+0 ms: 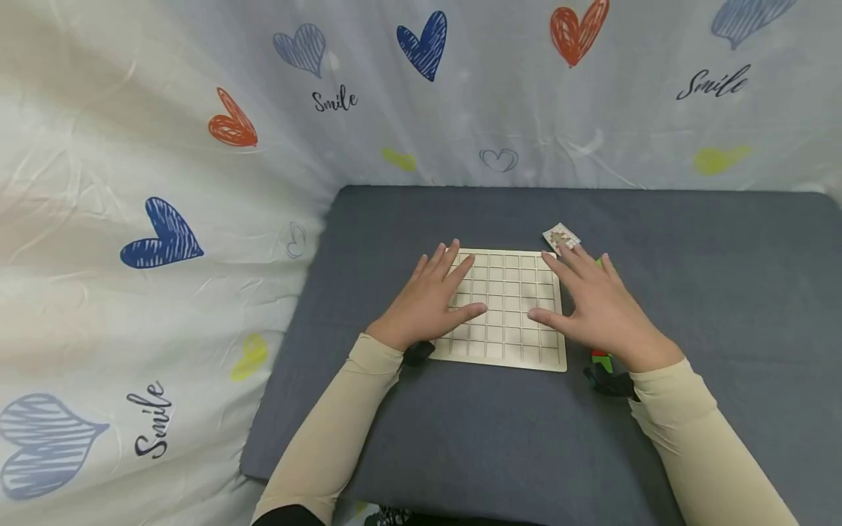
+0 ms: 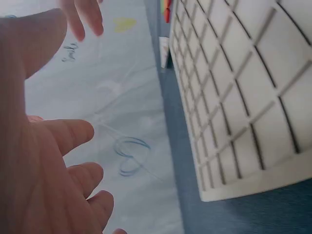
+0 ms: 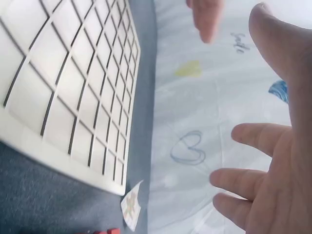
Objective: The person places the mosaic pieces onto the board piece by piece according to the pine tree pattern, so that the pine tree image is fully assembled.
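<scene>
A pale wooden board (image 1: 503, 307) with a square grid of grooves lies flat on the grey tabletop. My left hand (image 1: 427, 296) hovers over the board's left edge, fingers spread and pointing away from me. Over its right edge my right hand (image 1: 601, 307) spreads the same way, palm down. Neither hand holds anything. In both wrist views the grid board (image 2: 234, 87) (image 3: 78, 83) stands apart from the fingers. A small printed card (image 1: 560, 236) lies by the board's far right corner, partly behind the right fingertips.
Red and green blocks (image 1: 601, 359) lie under the right hand, mostly hidden by it; a red piece (image 3: 113, 231) shows in the right wrist view. A white curtain (image 1: 460, 109) with printed hearts hangs behind and left of the grey table (image 1: 500, 424).
</scene>
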The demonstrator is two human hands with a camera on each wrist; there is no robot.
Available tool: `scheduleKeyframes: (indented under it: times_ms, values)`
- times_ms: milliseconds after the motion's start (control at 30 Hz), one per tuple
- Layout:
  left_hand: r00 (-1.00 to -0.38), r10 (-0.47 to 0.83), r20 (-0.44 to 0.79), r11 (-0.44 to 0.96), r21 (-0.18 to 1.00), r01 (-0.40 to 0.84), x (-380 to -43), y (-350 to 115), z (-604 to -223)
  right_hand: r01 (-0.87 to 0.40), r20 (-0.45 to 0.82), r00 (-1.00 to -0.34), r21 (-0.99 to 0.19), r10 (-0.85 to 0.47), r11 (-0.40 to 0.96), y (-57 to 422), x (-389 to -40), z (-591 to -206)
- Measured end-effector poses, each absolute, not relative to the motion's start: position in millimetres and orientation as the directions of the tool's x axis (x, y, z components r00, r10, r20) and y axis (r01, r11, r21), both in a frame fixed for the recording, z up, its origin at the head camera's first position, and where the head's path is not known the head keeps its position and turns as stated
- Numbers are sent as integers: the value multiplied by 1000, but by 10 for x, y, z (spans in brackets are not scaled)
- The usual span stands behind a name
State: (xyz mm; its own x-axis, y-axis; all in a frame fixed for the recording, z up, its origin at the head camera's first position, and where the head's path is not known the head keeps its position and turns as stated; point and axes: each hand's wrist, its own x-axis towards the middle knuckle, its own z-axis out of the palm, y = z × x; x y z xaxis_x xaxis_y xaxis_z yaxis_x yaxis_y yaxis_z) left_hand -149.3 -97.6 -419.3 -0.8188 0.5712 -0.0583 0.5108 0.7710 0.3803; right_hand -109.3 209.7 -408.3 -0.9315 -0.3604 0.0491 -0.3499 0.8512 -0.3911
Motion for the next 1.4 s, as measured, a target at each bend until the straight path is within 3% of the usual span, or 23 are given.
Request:
scheduleKeyframes:
  times_ms: [267,600,867,1400]
  values:
    - [-835,545,-76,775,425,468,-1563,-1046,-4425,-283,-14,-947,-435,-321,855,2252,-1062,-4120]
    - [-896,416,-155,843,436,316,-1573,-1126,-4682,-223,-37,-962,-472,-272,853,2450,-980,-4212]
    - [-891,406,-204,860,416,296,-1579,-1148,-4808,-218,-9,-969,-452,-249,865,2598,-905,-4324]
    - [-895,412,-172,822,494,283,-1600,-1220,-4867,-180,-169,-939,-498,-299,848,2673,-716,-4489]
